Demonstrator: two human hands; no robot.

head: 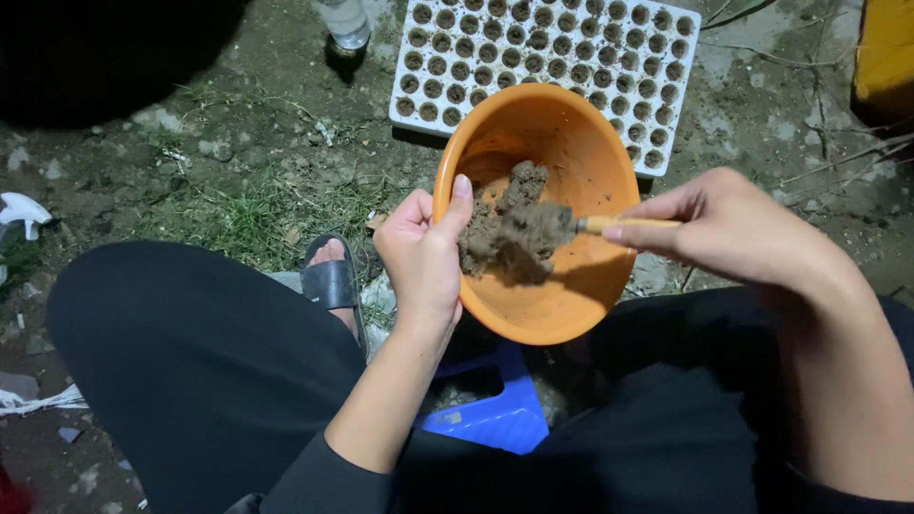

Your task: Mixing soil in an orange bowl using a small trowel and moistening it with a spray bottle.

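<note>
We're sitting low on a blue stool (495,414) outdoors, on bare dirt (276,143) with patchy grass (243,219) and scattered pebbles, lit harshly from above while the edges go dark. Our left hand (424,252) is clamped on the rim of the orange bowl (571,286), thumb hooked inside at about 9 o'clock. Our right hand (728,228) comes in from 3 o'clock, pinching the wooden handle of a trowel (624,225) whose blade is buried in a clump of damp soil (514,228) in the middle of the bowl. Past the bowl at 12 o'clock a white seed tray (557,48) lies flat on the ground, cells dark. A bottle (343,24) stands at 11 o'clock. One sandalled foot (331,271) shows at 9 o'clock, just beside our knee.
</note>
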